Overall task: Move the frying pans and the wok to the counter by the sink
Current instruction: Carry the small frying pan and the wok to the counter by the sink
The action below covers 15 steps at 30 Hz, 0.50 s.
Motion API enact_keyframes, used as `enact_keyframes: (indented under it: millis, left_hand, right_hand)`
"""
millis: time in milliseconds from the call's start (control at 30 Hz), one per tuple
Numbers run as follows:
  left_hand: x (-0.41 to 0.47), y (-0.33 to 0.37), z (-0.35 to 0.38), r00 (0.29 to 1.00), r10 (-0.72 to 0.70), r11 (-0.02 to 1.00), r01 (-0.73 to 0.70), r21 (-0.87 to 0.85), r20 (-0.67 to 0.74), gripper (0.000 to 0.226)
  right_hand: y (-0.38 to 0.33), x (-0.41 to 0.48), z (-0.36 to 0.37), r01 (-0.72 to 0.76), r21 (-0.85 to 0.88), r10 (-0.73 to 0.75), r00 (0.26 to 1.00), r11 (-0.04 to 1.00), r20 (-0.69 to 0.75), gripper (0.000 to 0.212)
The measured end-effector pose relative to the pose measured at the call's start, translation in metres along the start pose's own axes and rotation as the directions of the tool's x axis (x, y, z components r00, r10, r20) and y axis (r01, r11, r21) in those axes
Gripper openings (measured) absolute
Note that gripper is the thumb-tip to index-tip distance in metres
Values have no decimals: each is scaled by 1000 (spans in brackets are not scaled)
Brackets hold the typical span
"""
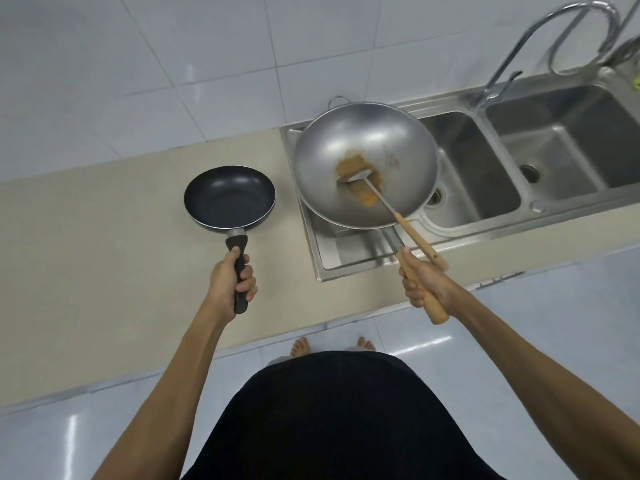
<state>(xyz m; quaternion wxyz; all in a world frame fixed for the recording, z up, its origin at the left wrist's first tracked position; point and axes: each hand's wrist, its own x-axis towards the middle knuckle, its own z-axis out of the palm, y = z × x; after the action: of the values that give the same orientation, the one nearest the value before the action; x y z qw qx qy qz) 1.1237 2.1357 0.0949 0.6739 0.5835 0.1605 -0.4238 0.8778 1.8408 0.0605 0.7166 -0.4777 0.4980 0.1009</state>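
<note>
A small black frying pan (229,199) hangs over the beige counter (104,237), left of the sink unit. My left hand (232,282) grips its black handle. A large silver wok (363,164) with a brown stain at its bottom sits over the steel drainboard (346,252) of the sink. My right hand (424,282) holds the wok's wooden handle. A metal spatula (360,176) with a wooden handle lies inside the wok, its handle sticking out toward my right hand.
A double steel sink (568,147) lies to the right of the wok, with a curved chrome tap (512,57) behind it. White tiled wall runs behind the counter. My bare feet stand on the white tiled floor (519,323) below the counter edge.
</note>
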Motion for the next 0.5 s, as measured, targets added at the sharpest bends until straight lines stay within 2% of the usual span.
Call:
enact_keyframes:
  millis: [200,500]
  left_hand:
    - [29,21,-13,999,-28,998,25,64,43,35]
    - [54,34,-25,997,-23,998,20,54,69,34]
  right_hand:
    - [3,-2,19,54,-16,-53,998,998,38,56]
    - [-3,4,29,51,-87,-48,998,995,28,52]
